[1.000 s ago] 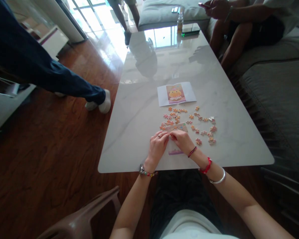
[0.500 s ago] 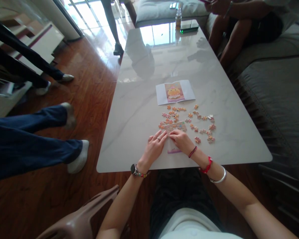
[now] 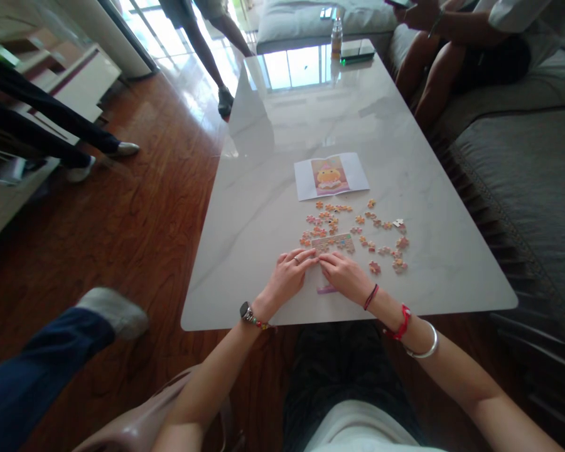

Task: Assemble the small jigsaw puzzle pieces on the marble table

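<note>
Hands (image 3: 289, 274) stay close together over the jigsaw board (image 3: 334, 243) on the desk (image 3: 245, 251); whether they grasp a piece, I cannot tell; loose jigsaw pieces (image 3: 375, 267) lie unmoved, while one jeans-clad leg (image 3: 51, 367) shows lower left

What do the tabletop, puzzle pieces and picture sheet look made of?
Tabletop: seemingly polished stone or ceramic; grey veins, bright reflections.
Puzzle pieces: perhaps printed cardboard, thin and colourful; finish unclear.
Picture sheet: likely matte paper, visibly creased.
</note>
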`<state>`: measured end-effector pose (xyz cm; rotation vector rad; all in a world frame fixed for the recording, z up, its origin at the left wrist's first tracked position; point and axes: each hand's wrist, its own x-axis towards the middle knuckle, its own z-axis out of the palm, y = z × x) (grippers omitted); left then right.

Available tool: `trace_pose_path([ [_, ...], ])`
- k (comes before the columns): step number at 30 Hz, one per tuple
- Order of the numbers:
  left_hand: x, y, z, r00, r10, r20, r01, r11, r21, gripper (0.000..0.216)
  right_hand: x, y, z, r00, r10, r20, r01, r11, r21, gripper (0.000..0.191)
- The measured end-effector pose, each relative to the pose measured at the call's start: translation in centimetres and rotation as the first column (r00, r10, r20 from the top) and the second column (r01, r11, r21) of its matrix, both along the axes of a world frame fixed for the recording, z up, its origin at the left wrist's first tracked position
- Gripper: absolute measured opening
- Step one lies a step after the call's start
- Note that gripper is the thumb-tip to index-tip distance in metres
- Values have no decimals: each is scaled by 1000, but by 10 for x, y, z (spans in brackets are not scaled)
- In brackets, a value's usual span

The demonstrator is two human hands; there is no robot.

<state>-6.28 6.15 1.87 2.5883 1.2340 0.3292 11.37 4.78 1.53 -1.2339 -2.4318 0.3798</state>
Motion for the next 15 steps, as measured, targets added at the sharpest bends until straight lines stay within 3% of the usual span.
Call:
trace_pose_path([
  [6, -2, 4, -3, 992, 82, 96, -74, 993, -87, 44, 14, 1, 10, 994, 36, -108, -43, 997, -64, 35],
  [9, -1, 5, -3, 985, 93, 147, -75, 989, -127, 42, 37, 3, 16, 972, -125, -201, 117, 992, -50, 36],
  [12, 1, 8, -6, 967, 137, 214, -104, 982, -159, 36, 70, 0, 19, 912, -342, -228, 349, 937, -10, 31],
  [15, 3, 12, -9, 942, 186, 279, -140, 974, -177, 29, 104, -8, 15, 877, -448, -172, 462, 885, 53, 26],
])
